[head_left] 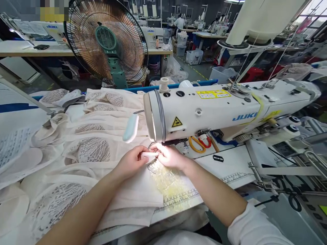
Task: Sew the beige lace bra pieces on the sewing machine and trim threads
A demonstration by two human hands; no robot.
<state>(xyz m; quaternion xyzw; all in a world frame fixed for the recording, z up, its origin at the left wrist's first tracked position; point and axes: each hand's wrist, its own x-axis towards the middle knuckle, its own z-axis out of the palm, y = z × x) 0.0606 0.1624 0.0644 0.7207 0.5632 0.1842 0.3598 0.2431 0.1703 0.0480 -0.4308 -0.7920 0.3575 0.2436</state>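
Below the needle end of a white sewing machine [184, 109], both hands meet over the table. My left hand [134, 159] pinches a narrow off-white fabric strip [149, 154]. The other end of that strip is gripped by my right hand [167, 156], its fingers curled close to the needle area. The needle and presser foot are hidden behind the fingers. Off-white fabric [135, 194] lies under and left of my left hand. Pale yellow thread scraps [170, 183] are spread on the table just under my right hand.
Lace-patterned garment pieces [94, 149] cover the table's left side. Yellow-handled scissors [196, 144] and a razor blade [218, 158] lie right of the hands. Behind stand a large fan [107, 41] and thread cones [240, 23]. A person [179, 22] sits far back.
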